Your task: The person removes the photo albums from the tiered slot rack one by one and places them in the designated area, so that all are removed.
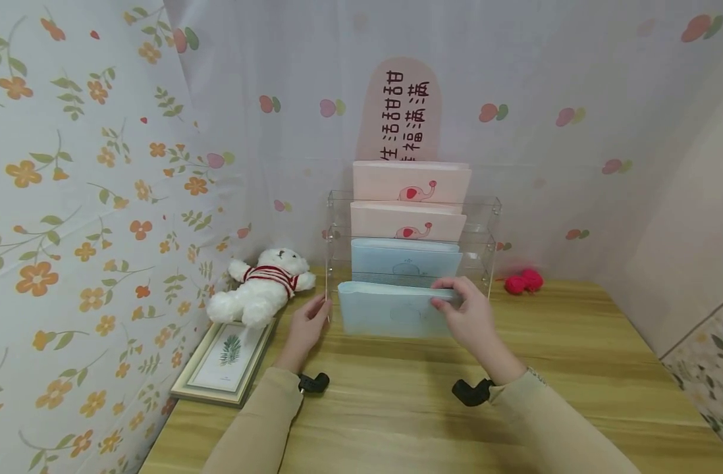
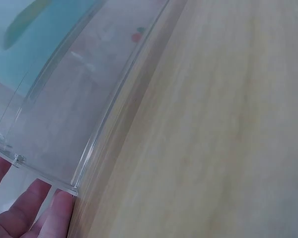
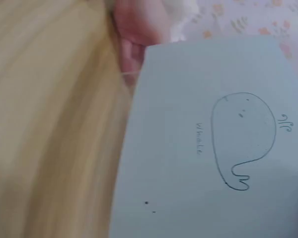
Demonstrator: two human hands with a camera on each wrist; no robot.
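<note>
From the right hand (image 1: 469, 316), the pale-blue rectangular folder with a whale drawing (image 1: 385, 311) is extending leftward and downward, its long axis running crosswise; the right hand is pinching its upper right corner, thumb and fingers nearly meeting. Farther left of that grip, the left hand (image 1: 308, 326) is resting loosely extended fingertips against the clear plastic tiered rack (image 2: 64, 134).

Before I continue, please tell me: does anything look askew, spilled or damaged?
Slightly: the front blue folder in the right hand looks askew, its left edge jutting past the folders behind it. The white teddy bear lies on its back, feet overlapping the picture frame in the head view. No spill or damage shows.
</note>
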